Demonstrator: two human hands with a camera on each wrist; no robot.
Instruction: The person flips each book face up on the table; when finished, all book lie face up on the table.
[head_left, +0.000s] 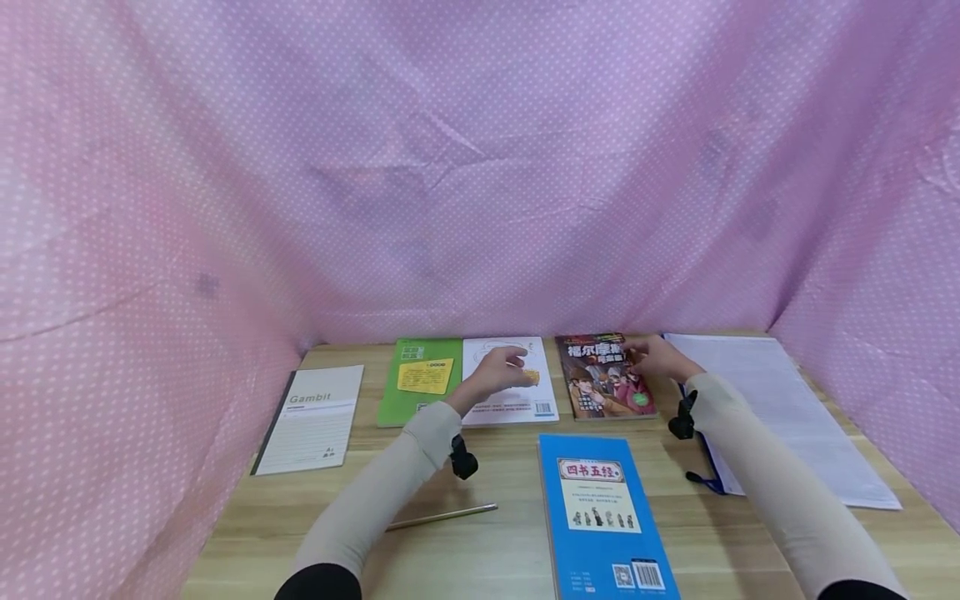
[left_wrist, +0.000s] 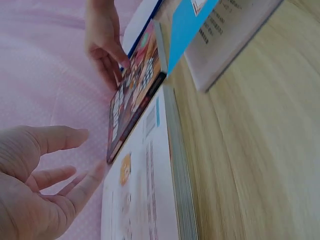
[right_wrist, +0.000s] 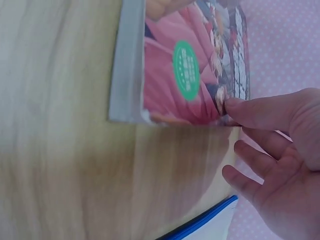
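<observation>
At the far edge of the wooden table, against the pink dotted cloth, our right hand touches the top right corner of the comic book with a fingertip on its cover edge, the other fingers loosely spread and not yet closed round anything. Our left hand hovers open over the white book beside it, holding nothing. We judge this as the start of a pickup: the comic lies flat, so the next move calls for working fingers under that corner (its edge sits close to the cloth). Around it lie a green book, a Gambit notebook, a blue book nearer us, white sheets to the right, and a pencil. The sheets lie just beside the comic.
</observation>
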